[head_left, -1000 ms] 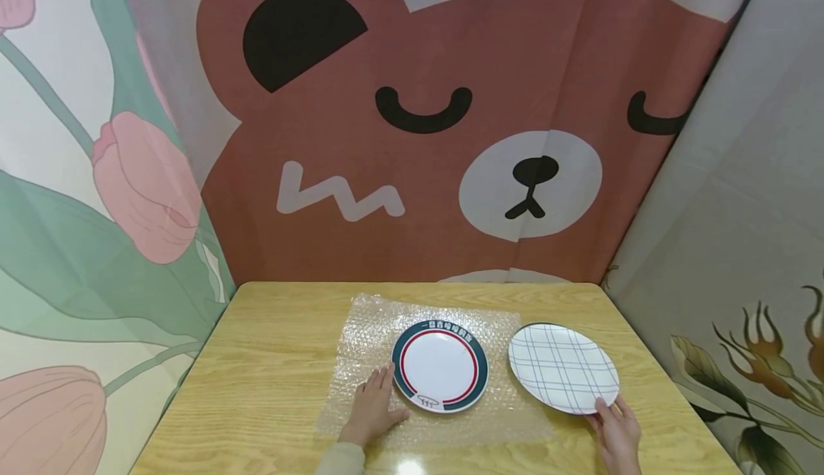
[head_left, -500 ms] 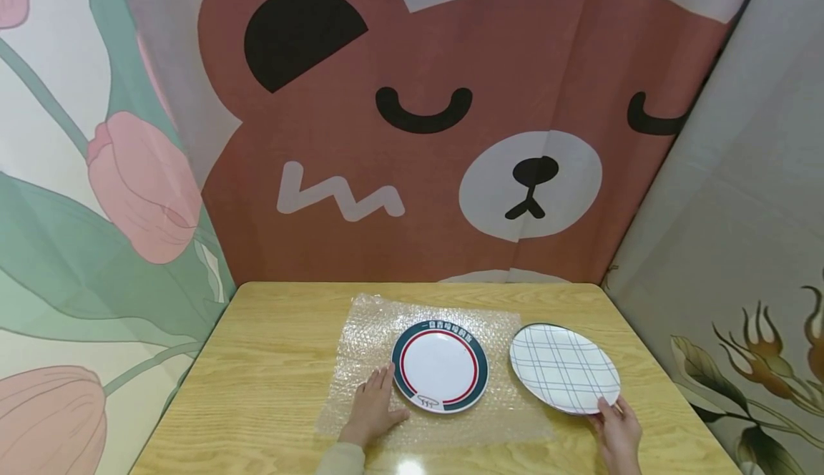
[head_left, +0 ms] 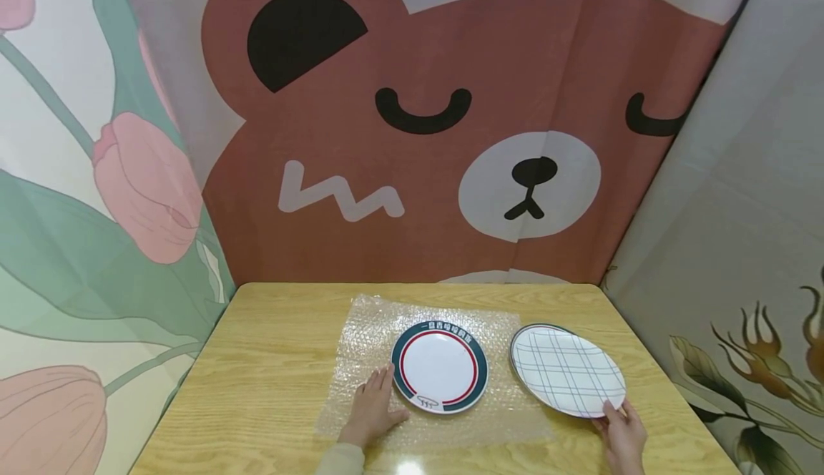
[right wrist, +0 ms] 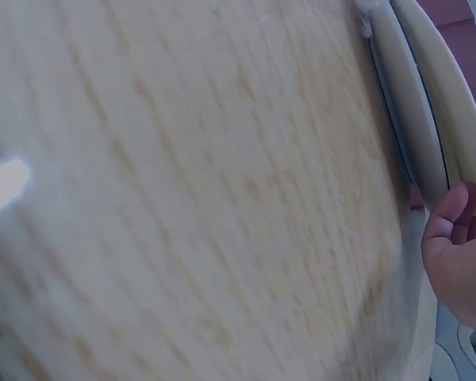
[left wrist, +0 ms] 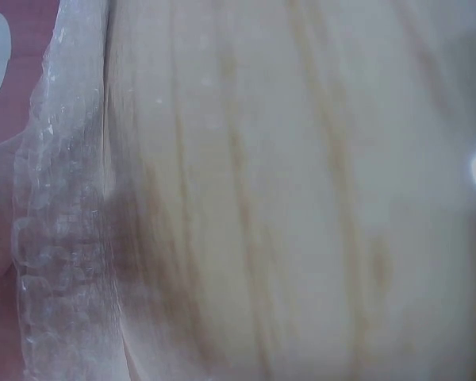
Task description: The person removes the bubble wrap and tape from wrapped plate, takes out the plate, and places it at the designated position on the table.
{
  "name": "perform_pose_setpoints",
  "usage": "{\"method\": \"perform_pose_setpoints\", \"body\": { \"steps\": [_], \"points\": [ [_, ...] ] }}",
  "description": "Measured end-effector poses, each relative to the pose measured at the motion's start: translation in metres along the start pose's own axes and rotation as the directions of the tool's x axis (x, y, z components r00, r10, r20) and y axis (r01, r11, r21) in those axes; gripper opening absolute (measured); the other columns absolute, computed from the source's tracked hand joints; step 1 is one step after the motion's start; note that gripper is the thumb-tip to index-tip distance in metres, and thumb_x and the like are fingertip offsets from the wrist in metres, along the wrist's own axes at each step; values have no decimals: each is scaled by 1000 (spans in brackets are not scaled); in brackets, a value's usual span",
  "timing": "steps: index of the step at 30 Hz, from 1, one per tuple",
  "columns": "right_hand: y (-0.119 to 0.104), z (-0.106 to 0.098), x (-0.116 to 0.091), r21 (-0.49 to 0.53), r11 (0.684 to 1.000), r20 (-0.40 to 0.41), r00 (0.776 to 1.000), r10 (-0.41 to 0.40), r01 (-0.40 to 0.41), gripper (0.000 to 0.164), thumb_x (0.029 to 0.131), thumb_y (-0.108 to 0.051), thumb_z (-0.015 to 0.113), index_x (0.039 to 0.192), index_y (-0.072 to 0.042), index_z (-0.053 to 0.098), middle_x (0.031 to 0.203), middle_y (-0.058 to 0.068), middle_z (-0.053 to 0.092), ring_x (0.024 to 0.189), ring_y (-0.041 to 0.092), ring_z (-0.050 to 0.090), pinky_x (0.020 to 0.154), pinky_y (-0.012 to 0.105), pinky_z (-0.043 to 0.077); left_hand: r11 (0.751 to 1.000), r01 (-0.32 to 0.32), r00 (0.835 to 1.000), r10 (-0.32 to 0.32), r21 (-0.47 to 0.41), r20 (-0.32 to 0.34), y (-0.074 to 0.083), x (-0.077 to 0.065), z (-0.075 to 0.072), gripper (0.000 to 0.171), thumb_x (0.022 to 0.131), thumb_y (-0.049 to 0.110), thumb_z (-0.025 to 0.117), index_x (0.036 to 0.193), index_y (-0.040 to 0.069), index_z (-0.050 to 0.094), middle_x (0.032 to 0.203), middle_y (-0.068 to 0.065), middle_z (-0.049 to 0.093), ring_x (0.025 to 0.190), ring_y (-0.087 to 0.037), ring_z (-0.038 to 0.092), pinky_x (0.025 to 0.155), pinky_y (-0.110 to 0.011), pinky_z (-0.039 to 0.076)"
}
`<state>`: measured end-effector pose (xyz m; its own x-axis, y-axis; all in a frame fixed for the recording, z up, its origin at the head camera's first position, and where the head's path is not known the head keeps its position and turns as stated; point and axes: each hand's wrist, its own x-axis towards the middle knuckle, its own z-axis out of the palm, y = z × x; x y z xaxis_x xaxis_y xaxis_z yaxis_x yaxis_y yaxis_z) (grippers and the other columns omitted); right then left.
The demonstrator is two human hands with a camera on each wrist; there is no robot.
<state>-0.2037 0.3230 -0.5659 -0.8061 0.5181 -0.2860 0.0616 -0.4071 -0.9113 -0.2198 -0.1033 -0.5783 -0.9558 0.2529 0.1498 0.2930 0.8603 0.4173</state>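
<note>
A white plate with a dark green rim and a red ring (head_left: 440,367) lies on a sheet of bubble wrap (head_left: 360,335). My left hand (head_left: 370,407) rests on the wrap, its straight fingers at that plate's left rim. To the right, my right hand (head_left: 622,432) pinches the near right edge of a white plate with a grid of thin lines (head_left: 566,369). That edge is raised, so the plate tilts. In the right wrist view, another plate (right wrist: 408,103) shows under the held plate (right wrist: 452,87), with my thumb and fingers (right wrist: 460,210) at the rim.
The wooden table (head_left: 270,360) reaches back to a curtain with a bear print (head_left: 322,124). Patterned curtains hang at the left (head_left: 51,246) and right (head_left: 721,246). The bubble wrap sheet extends partly toward the grid plate.
My right hand has shifted slightly to the right with the grid plate, and more of the dark rim beneath it shows at its far left. My left hand stays where it was.
</note>
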Motion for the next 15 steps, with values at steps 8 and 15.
{"method": "perform_pose_setpoints", "body": {
  "steps": [8,15],
  "points": [
    [5,-1,1,-54,998,-13,1000,-12,11,61,91,-8,44,140,3,8,68,-13,53,60,0,53,56,14,48,1000,-6,1000,6,1,-9,0,0,1,89,69,42,71,134,-4,32,131,-24,40,121,-40,34,93,-55,30],
    [10,-2,2,-98,994,-19,998,-55,53,54,90,-5,40,136,8,15,65,-15,52,57,-1,51,53,14,48,1000,-6,1000,6,12,-8,0,0,1,89,69,43,71,134,-4,32,131,-24,40,120,-40,34,93,-55,30]
  ]
}}
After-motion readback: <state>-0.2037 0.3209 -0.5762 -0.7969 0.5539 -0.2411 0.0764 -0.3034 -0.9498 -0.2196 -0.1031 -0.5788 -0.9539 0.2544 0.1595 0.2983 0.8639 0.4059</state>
